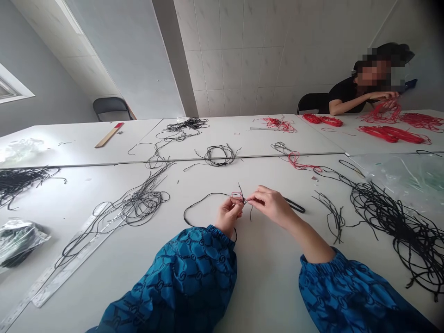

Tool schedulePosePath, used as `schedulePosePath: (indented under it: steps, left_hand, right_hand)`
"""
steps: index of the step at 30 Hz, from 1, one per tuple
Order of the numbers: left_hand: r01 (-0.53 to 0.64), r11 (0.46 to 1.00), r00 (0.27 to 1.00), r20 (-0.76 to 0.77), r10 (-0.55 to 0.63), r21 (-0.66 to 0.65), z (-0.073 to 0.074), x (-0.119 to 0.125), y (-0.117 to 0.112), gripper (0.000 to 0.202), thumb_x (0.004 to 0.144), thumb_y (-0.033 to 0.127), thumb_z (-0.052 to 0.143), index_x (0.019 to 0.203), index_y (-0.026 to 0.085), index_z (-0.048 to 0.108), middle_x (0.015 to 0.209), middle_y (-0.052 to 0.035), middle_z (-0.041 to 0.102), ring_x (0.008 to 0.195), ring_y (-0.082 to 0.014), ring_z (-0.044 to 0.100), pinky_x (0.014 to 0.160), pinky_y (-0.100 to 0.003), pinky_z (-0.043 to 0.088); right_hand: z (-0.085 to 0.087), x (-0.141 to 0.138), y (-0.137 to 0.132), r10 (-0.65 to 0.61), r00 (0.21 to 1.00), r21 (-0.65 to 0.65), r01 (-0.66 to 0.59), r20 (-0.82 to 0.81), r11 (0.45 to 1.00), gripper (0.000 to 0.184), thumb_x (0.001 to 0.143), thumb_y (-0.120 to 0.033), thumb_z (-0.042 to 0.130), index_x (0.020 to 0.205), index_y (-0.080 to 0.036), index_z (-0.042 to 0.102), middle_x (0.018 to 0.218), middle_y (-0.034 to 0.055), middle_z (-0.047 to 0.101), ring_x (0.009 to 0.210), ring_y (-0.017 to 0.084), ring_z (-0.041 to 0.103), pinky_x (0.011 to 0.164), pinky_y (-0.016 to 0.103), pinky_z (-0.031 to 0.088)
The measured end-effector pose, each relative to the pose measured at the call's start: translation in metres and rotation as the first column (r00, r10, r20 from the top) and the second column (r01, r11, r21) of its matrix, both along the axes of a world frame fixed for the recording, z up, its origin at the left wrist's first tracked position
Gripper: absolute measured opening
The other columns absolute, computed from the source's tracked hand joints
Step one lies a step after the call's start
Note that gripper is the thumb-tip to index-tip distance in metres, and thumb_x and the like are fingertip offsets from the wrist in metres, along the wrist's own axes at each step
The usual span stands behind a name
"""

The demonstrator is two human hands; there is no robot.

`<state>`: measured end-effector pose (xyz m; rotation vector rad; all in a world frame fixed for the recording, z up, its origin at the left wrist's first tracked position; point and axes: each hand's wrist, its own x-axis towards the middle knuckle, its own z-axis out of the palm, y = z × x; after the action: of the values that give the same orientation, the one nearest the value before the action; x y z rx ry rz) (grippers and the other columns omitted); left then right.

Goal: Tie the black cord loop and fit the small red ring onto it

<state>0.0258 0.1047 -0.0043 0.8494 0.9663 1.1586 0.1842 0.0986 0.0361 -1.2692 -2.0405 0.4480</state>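
Just above the near table, my left hand (pixel 230 213) pinches a thin black cord (pixel 204 198). The cord loops away to the left and curls back under the wrist. My right hand (pixel 269 203) is closed at the fingertips on a strand of the same cord, right beside the left fingers. Short black ends stick up and hang down where the fingertips meet. A small red rectangular outline (pixel 236 194) shows just behind the left fingers. Partly hidden behind my right hand lies a black-handled tool (pixel 295 205), whose kind I cannot make out.
Black cord bundles lie left (pixel 144 203) and right (pixel 398 226), with a coil (pixel 219 156) ahead. Clear rulers (pixel 74 259) lie at left. Plastic bags (pixel 409 178) sit at both sides. Across the table, a person (pixel 350 95) handles red cord (pixel 385 111).
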Motion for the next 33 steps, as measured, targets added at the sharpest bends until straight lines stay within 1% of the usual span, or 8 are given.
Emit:
schedulePosePath:
  steps: [5, 10, 13, 18, 22, 28, 30, 33]
  left_hand:
    - [0.025, 1.000, 1.000, 0.015, -0.025, -0.005, 0.000, -0.001, 0.001, 0.025, 0.062, 0.026, 0.071, 0.062, 0.017, 0.049, 0.060, 0.0040, 0.047, 0.051, -0.0052, 0.038, 0.052, -0.021, 0.031]
    - [0.017, 0.998, 0.998, 0.061, -0.014, -0.053, 0.002, -0.002, 0.002, 0.025, 0.063, 0.027, 0.072, 0.063, 0.016, 0.049, 0.062, 0.0035, 0.049, 0.056, -0.0055, 0.043, 0.053, -0.019, 0.033]
    - [0.018, 0.997, 0.997, 0.074, -0.013, -0.073, 0.003, -0.003, 0.002, 0.027, 0.063, 0.031, 0.074, 0.064, 0.016, 0.051, 0.069, 0.0014, 0.054, 0.062, -0.0061, 0.049, 0.055, -0.018, 0.038]
    - [0.054, 0.992, 0.985, 0.168, -0.035, -0.110, 0.002, -0.005, 0.002, 0.036, 0.061, 0.035, 0.078, 0.069, 0.016, 0.050, 0.083, -0.0010, 0.061, 0.067, -0.0074, 0.060, 0.057, -0.018, 0.044]
    - [0.102, 0.989, 0.974, 0.215, -0.077, -0.111, 0.000, -0.006, 0.003, 0.038, 0.063, 0.036, 0.077, 0.070, 0.017, 0.046, 0.081, -0.0042, 0.066, 0.076, -0.0138, 0.066, 0.070, -0.024, 0.050]
    - [0.120, 0.986, 0.967, 0.239, -0.091, -0.113, 0.004, -0.003, 0.001, 0.037, 0.063, 0.031, 0.078, 0.071, 0.017, 0.045, 0.077, -0.0020, 0.064, 0.074, -0.0117, 0.066, 0.078, -0.025, 0.050]
    - [0.131, 0.985, 0.967, 0.235, -0.101, -0.115, 0.006, -0.002, 0.000, 0.037, 0.062, 0.031, 0.078, 0.072, 0.017, 0.046, 0.075, -0.0006, 0.062, 0.072, -0.0102, 0.065, 0.075, -0.024, 0.050]
    - [0.154, 0.982, 0.966, 0.225, -0.126, -0.112, 0.006, -0.002, -0.001, 0.037, 0.062, 0.033, 0.077, 0.073, 0.017, 0.046, 0.075, 0.0009, 0.059, 0.069, -0.0085, 0.062, 0.069, -0.021, 0.049]
  right_hand:
    - [-0.010, -0.005, 0.003, -0.006, 0.989, -0.041, 0.001, -0.146, 0.999, 0.019, 0.090, -0.033, 0.050, 0.083, -0.022, 0.063, 0.085, 0.0038, 0.060, 0.065, 0.013, 0.056, 0.061, 0.026, 0.046]
    - [-0.022, -0.013, 0.002, -0.049, 0.935, -0.248, -0.043, -0.352, 0.968, 0.021, 0.090, -0.040, 0.048, 0.089, -0.022, 0.058, 0.083, 0.0016, 0.065, 0.069, 0.014, 0.062, 0.060, 0.025, 0.049]
    - [-0.025, -0.015, 0.002, -0.086, 0.909, -0.307, -0.047, -0.407, 0.950, 0.023, 0.089, -0.043, 0.049, 0.088, -0.022, 0.057, 0.077, 0.0013, 0.066, 0.070, 0.014, 0.064, 0.061, 0.025, 0.051]
    - [-0.023, -0.014, 0.001, -0.115, 0.922, -0.324, -0.013, -0.371, 0.946, 0.025, 0.088, -0.046, 0.049, 0.087, -0.022, 0.057, 0.068, -0.0004, 0.066, 0.056, 0.013, 0.062, 0.054, 0.024, 0.049]
    - [-0.020, -0.011, 0.002, -0.100, 0.922, -0.349, -0.040, -0.374, 0.936, 0.025, 0.088, -0.045, 0.049, 0.086, -0.022, 0.056, 0.067, -0.0009, 0.066, 0.052, 0.012, 0.059, 0.052, 0.023, 0.047]
    - [-0.015, 0.005, 0.006, -0.017, 0.937, -0.363, -0.118, -0.349, 0.924, 0.024, 0.086, -0.043, 0.053, 0.083, -0.021, 0.062, 0.077, -0.0002, 0.067, 0.060, 0.011, 0.059, 0.056, 0.023, 0.045]
    - [-0.013, 0.012, 0.007, -0.014, 0.959, -0.330, -0.083, -0.282, 0.940, 0.022, 0.085, -0.041, 0.055, 0.081, -0.021, 0.064, 0.076, -0.0004, 0.065, 0.062, 0.012, 0.059, 0.057, 0.023, 0.044]
    - [-0.012, 0.020, 0.009, -0.062, 0.992, -0.152, 0.044, -0.113, 0.987, 0.015, 0.084, -0.035, 0.058, 0.079, -0.023, 0.067, 0.084, 0.0007, 0.064, 0.064, 0.012, 0.057, 0.059, 0.024, 0.042]
